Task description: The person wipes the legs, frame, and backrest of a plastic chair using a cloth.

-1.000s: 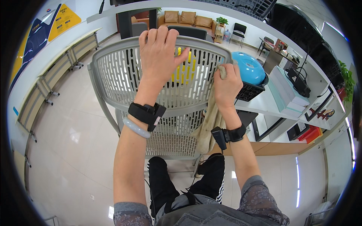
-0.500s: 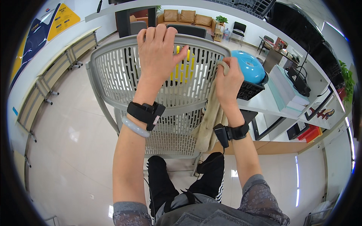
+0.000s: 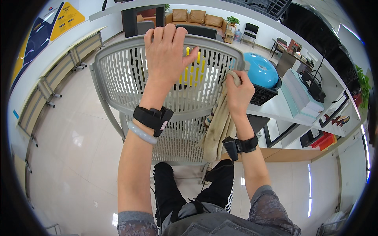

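Observation:
A grey chair [image 3: 118,78] with a slotted plastic backrest stands in front of me, its back toward me. My left hand [image 3: 165,57] grips the backrest's top rim, fingers curled over the edge and thumb out to the right. At the right edge of the backrest, my right hand [image 3: 239,92] is closed on a beige cloth [image 3: 219,133], which hangs down along the chair's side. The cloth's top end pokes out between thumb and fingers, against the frame. Black straps circle both wrists.
To the right, a white shelf unit [image 3: 275,109] carries a black basket [image 3: 262,95] with a blue rounded plastic object [image 3: 260,70] in it, plus stacked folders [image 3: 301,94]. Folded tables [image 3: 39,102] line the left wall. A brown sofa [image 3: 197,16] stands far back.
My right hand has slid a little down the backrest's right edge with the cloth. My left hand has stayed on the top rim.

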`<control>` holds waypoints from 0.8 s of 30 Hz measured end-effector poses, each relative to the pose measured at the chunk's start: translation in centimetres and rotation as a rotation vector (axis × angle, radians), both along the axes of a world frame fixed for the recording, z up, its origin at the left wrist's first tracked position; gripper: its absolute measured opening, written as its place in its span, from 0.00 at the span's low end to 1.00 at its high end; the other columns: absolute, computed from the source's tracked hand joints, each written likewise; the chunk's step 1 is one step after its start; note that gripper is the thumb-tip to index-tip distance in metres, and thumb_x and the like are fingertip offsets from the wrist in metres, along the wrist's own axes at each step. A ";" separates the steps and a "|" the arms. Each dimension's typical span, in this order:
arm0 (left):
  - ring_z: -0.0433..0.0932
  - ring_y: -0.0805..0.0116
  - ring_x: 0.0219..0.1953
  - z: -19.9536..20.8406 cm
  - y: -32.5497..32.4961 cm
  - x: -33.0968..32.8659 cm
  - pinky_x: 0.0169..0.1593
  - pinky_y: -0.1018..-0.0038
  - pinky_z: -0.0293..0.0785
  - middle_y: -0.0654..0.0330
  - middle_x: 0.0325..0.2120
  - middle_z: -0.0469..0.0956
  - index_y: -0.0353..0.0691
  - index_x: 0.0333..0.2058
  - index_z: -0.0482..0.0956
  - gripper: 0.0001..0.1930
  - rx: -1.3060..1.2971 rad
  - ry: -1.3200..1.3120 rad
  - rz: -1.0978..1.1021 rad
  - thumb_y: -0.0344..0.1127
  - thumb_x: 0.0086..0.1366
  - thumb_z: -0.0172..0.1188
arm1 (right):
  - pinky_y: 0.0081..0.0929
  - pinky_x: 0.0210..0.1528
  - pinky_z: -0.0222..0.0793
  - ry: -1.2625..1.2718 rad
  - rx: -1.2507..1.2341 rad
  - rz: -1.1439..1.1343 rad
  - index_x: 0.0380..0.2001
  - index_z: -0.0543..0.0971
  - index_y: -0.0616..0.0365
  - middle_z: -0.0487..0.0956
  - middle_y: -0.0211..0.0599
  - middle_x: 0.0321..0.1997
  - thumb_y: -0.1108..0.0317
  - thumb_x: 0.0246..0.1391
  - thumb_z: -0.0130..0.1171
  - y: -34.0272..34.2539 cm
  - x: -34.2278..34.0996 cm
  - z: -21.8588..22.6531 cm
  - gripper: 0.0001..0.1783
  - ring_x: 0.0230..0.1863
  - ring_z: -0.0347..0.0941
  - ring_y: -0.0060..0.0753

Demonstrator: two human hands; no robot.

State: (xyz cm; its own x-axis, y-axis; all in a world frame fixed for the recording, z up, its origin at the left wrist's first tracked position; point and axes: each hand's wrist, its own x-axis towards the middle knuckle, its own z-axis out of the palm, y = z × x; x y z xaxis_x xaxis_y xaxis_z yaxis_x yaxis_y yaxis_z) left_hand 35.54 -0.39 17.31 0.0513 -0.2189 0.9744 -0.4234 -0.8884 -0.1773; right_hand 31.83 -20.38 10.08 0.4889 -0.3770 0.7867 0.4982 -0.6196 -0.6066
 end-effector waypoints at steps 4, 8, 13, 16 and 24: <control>0.65 0.64 0.40 0.0 0.1 0.5 0.52 0.65 0.58 0.63 0.31 0.65 0.46 0.38 0.73 0.19 0.000 -0.016 -0.003 0.50 0.54 0.65 | 0.25 0.34 0.70 -0.018 0.091 0.032 0.32 0.77 0.65 0.79 0.39 0.27 0.71 0.52 0.60 0.1 0.6 -0.1 0.07 0.27 0.74 0.27; 0.65 0.64 0.40 -0.3 0.0 0.6 0.51 0.65 0.58 0.63 0.32 0.65 0.46 0.39 0.73 0.20 0.001 -0.022 -0.009 0.50 0.54 0.65 | 0.25 0.34 0.70 -0.075 0.134 0.016 0.33 0.77 0.65 0.78 0.38 0.27 0.70 0.53 0.59 0.3 0.7 -0.3 0.08 0.28 0.73 0.26; 0.66 0.64 0.40 -0.2 0.1 0.7 0.52 0.64 0.58 0.64 0.32 0.66 0.46 0.39 0.73 0.20 0.004 -0.051 -0.017 0.50 0.53 0.66 | 0.27 0.36 0.69 -0.170 0.066 0.003 0.32 0.76 0.64 0.78 0.40 0.29 0.69 0.55 0.58 0.0 0.5 1.8 0.08 0.29 0.72 0.29; 0.66 0.63 0.40 -0.4 0.3 0.8 0.52 0.64 0.57 0.64 0.32 0.66 0.45 0.39 0.73 0.20 -0.001 -0.039 -0.018 0.50 0.53 0.66 | 0.30 0.37 0.68 -0.031 -0.047 0.004 0.32 0.75 0.65 0.78 0.46 0.31 0.72 0.54 0.58 0.1 0.5 1.4 0.07 0.31 0.74 0.41; 0.66 0.64 0.41 -0.2 0.2 0.4 0.52 0.64 0.57 0.64 0.33 0.66 0.45 0.40 0.73 0.20 0.002 -0.009 -0.009 0.50 0.54 0.65 | 0.36 0.36 0.69 0.025 -0.075 -0.065 0.31 0.75 0.64 0.77 0.48 0.31 0.75 0.50 0.58 0.1 0.5 2.1 0.05 0.32 0.75 0.51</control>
